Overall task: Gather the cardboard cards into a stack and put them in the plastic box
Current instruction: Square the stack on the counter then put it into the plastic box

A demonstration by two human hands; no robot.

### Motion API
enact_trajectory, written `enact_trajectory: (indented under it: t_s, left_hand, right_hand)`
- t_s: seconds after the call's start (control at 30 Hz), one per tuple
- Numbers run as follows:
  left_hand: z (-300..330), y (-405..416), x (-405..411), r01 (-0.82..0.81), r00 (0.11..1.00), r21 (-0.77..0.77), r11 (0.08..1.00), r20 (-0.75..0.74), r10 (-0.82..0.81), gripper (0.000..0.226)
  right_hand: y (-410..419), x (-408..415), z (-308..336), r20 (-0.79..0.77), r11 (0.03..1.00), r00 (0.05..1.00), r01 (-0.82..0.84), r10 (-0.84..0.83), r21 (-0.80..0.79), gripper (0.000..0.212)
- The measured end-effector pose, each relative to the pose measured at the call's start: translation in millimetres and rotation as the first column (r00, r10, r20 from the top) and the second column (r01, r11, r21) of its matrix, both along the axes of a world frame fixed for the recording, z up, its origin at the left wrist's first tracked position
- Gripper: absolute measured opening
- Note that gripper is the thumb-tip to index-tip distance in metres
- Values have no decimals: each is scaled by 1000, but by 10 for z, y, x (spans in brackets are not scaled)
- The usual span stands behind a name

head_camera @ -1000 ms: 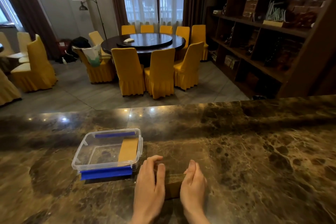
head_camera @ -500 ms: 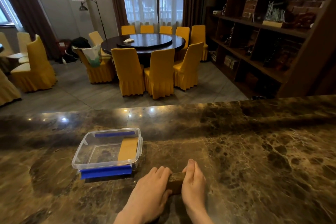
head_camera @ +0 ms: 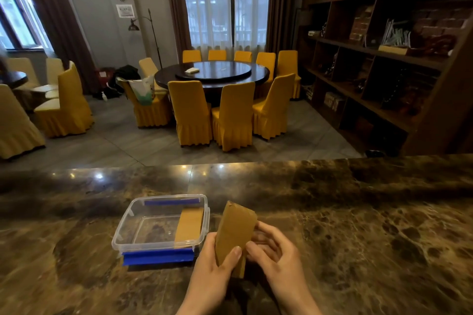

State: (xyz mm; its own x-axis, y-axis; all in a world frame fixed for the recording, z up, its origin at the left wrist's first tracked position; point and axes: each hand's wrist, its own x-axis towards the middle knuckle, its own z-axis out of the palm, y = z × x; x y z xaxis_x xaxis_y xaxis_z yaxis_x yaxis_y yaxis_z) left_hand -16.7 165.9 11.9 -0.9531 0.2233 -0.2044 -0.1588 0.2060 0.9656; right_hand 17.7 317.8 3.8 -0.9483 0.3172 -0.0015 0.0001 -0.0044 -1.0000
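Observation:
A stack of brown cardboard cards (head_camera: 235,233) is held upright and tilted above the dark marble counter (head_camera: 358,225), just right of the clear plastic box (head_camera: 143,215). My left hand (head_camera: 213,267) grips the stack from the left, thumb across its front face. My right hand (head_camera: 275,256) holds it from the right and behind. The box is open, with blue clips at its near and far edges. One cardboard card (head_camera: 189,227) leans inside the box against its right wall.
The counter's far edge drops to a tiled floor. Beyond it stand a round dark table (head_camera: 212,74) with yellow-covered chairs and a wooden shelf unit (head_camera: 384,54) at the right. These are well away from my hands.
The stack lay flat on the counter between my hands, which squeezed it together. Both hands have now lifted it and stood it upright beside the box.

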Motion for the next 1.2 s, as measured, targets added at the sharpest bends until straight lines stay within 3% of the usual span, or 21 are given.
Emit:
enact_trajectory:
  t_s: [0.1, 0.2, 0.47, 0.7, 0.9, 1.0, 1.2]
  left_hand:
    - [54, -63, -59, -37, 997, 149, 988, 76, 26, 54]
    - [96, -169, -123, -55, 995, 173, 983, 86, 41, 59]
    - [228, -432, -254, -104, 995, 84, 991, 23, 102, 27]
    - [486, -943, -646, -255, 956, 24, 967, -140, 256, 31]
    - [578, -1271, -972, -307, 932, -140, 941, -242, 268, 25]
    - [530, -1380, -1087, -304, 938, -196, 932, -235, 256, 25]
    - [388, -1471, -1203, -255, 961, -344, 904, -193, 197, 29]
  right_hand:
    - [-85, -64, 124, -22, 1000, 1000, -10, 11, 24, 43]
    - [-224, -149, 229, -31, 1000, 999, -18, 19, 23, 41]
    - [-604, -382, 342, -1, 1000, 1000, -2, 2, 5, 32]
    - [-967, -730, 470, 65, 999, 998, -10, 12, -32, 30]
    - [-1320, -1040, 567, 125, 983, 992, -8, -16, 183, 32]
    - [-1494, -1154, 556, 163, 946, 984, 12, -69, 325, 33]
    - [-1709, -1312, 359, 272, 907, 951, 18, -144, 420, 30]
